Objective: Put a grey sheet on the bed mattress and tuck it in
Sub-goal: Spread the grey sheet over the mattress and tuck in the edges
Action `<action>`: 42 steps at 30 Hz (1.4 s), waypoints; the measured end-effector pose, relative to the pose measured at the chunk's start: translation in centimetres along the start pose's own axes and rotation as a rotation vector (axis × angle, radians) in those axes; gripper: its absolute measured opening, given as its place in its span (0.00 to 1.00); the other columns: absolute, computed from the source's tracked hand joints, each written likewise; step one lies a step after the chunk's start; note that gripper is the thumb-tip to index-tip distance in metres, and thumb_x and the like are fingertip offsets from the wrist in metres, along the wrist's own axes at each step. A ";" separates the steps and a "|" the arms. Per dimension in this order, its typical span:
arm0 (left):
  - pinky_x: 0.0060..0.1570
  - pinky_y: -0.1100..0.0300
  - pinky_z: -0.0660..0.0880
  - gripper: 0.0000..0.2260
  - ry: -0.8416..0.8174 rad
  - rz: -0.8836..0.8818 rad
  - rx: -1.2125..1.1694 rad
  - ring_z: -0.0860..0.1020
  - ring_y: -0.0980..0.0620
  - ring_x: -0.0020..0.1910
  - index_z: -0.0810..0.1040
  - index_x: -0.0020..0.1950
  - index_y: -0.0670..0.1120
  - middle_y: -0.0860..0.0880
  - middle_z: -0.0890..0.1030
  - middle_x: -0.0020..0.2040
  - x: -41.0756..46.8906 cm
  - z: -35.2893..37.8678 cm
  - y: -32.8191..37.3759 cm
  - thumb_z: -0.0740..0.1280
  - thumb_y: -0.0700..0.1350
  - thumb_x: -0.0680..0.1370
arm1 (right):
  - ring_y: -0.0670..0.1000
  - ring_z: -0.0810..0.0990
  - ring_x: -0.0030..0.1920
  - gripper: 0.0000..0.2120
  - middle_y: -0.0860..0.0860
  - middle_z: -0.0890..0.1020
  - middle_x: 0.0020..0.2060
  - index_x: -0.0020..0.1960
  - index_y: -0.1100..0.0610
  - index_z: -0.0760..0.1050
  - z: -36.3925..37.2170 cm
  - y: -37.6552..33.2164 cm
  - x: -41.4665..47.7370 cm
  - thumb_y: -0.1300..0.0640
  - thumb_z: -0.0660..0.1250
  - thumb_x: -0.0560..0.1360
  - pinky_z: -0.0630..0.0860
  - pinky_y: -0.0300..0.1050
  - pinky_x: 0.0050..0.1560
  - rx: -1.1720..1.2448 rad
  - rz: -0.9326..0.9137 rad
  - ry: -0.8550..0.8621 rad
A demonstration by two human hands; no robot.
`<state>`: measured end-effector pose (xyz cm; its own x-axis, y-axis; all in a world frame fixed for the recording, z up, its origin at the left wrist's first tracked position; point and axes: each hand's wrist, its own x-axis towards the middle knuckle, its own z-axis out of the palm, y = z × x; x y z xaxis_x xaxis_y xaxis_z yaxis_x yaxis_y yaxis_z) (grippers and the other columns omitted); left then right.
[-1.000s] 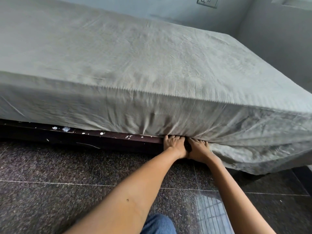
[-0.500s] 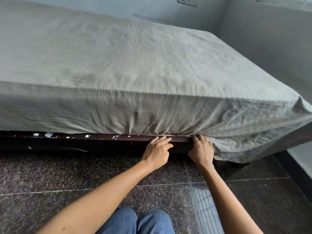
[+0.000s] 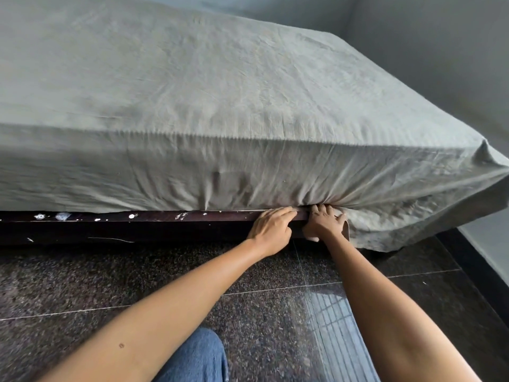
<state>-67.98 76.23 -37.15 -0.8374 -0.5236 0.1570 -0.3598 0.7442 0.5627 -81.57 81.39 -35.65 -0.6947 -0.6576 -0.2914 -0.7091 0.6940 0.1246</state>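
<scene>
Tucking is the step in hand: the crumpled grey cotton sheet (image 3: 248, 106) already lies spread over the whole top of the bed mattress, which is hidden beneath it, and drapes down the near side. To the left of my hands its lower edge disappears into the seam above the dark brown wooden bed frame (image 3: 137, 224), so that stretch reads as done. To the right, the loose tail of the sheet (image 3: 399, 230) hangs down toward the floor at the near right corner, untucked.

My left hand (image 3: 271, 230) lies with fingers fairly straight and together, their tips at the seam on the frame's top edge, gripping nothing that I can see. My right hand (image 3: 323, 226) sits just beside it, thumb spread out to the right, fingers (image 3: 321, 209) driven into the cloth where the folds fan out; the tips are buried, so I cannot tell whether they pinch the sheet or only push it.

Next, I judge, I need to shove this gathered bunch fully under, then shift right along the edge, pulling the slack taut before feeding the corner in.

Below lies the dark speckled polished stone floor (image 3: 110, 285), with my blue-jeaned knee (image 3: 198, 357) at the near edge.
</scene>
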 end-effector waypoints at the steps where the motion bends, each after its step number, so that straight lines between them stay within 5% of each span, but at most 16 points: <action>1: 0.73 0.59 0.54 0.23 0.003 0.008 -0.008 0.62 0.53 0.73 0.66 0.73 0.44 0.48 0.65 0.74 0.1 0.3 0.5 0.57 0.36 0.77 | 0.53 0.54 0.74 0.30 0.52 0.61 0.72 0.72 0.55 0.58 0.4 0.2 0.1 0.56 0.62 0.71 0.52 0.64 0.70 0.008 -0.012 0.037; 9: 0.72 0.57 0.56 0.24 -0.024 -0.066 -0.049 0.64 0.48 0.72 0.64 0.73 0.42 0.45 0.67 0.72 3.3 2.8 4.2 0.57 0.35 0.75 | 0.54 0.61 0.72 0.24 0.53 0.69 0.69 0.68 0.54 0.66 -0.2 3.2 2.0 0.52 0.62 0.74 0.47 0.64 0.72 0.049 -0.167 0.013; 15: 0.70 0.55 0.55 0.24 -0.045 -0.086 0.198 0.64 0.49 0.71 0.62 0.74 0.45 0.48 0.66 0.73 5.9 5.0 4.8 0.55 0.39 0.78 | 0.53 0.77 0.61 0.23 0.53 0.81 0.59 0.63 0.54 0.77 -0.1 10.7 0.1 0.64 0.64 0.69 0.71 0.43 0.61 0.619 -0.366 0.276; 19: 0.60 0.52 0.66 0.20 0.048 -0.016 0.300 0.75 0.45 0.60 0.73 0.66 0.46 0.46 0.77 0.63 6.3 6.5 6.2 0.53 0.39 0.76 | 0.56 0.79 0.55 0.13 0.58 0.83 0.52 0.53 0.64 0.81 0.8 13.7 -1.0 0.64 0.64 0.70 0.67 0.35 0.51 0.738 -0.238 0.511; 22: 0.46 0.54 0.75 0.19 0.104 0.124 0.249 0.81 0.46 0.49 0.81 0.52 0.44 0.46 0.83 0.48 6.9 7.2 7.6 0.52 0.40 0.72 | 0.59 0.79 0.54 0.13 0.58 0.82 0.51 0.52 0.64 0.81 1.8 13.8 0.3 0.64 0.64 0.70 0.72 0.44 0.54 0.703 -0.228 0.495; 28: 0.67 0.53 0.60 0.21 0.052 0.009 0.162 0.69 0.48 0.67 0.70 0.69 0.45 0.48 0.73 0.68 8.9 8.0 9.9 0.56 0.37 0.76 | 0.60 0.77 0.56 0.19 0.56 0.81 0.55 0.56 0.60 0.79 3.3 12.4 1.9 0.59 0.59 0.69 0.72 0.51 0.56 0.410 -0.271 0.535; 34: 0.60 0.54 0.72 0.21 0.128 -0.086 0.001 0.76 0.45 0.60 0.78 0.61 0.43 0.46 0.79 0.62 8.5 7.7 9.0 0.54 0.40 0.72 | 0.57 0.76 0.58 0.14 0.54 0.78 0.56 0.56 0.57 0.77 2.0 11.1 3.6 0.55 0.59 0.74 0.66 0.52 0.60 0.062 -0.167 0.380; 37: 0.64 0.56 0.69 0.24 0.082 -0.066 0.010 0.75 0.46 0.62 0.78 0.62 0.41 0.45 0.78 0.62 8.2 7.8 9.3 0.53 0.42 0.71 | 0.53 0.68 0.67 0.16 0.52 0.74 0.62 0.63 0.55 0.71 2.6 10.9 3.7 0.54 0.55 0.77 0.63 0.55 0.64 0.098 -0.122 0.334; 42: 0.59 0.53 0.71 0.19 0.000 -0.107 0.039 0.76 0.43 0.60 0.79 0.59 0.44 0.44 0.79 0.61 8.7 7.1 9.2 0.54 0.42 0.75 | 0.53 0.66 0.68 0.17 0.51 0.73 0.64 0.64 0.54 0.71 1.7 10.0 4.4 0.55 0.52 0.79 0.59 0.62 0.66 0.098 -0.009 0.250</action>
<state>-81.44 81.46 -36.35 -0.7932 -0.6011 0.0979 -0.4628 0.6994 0.5446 -91.56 85.95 -37.27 -0.7052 -0.7074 -0.0477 -0.7089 0.7048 0.0272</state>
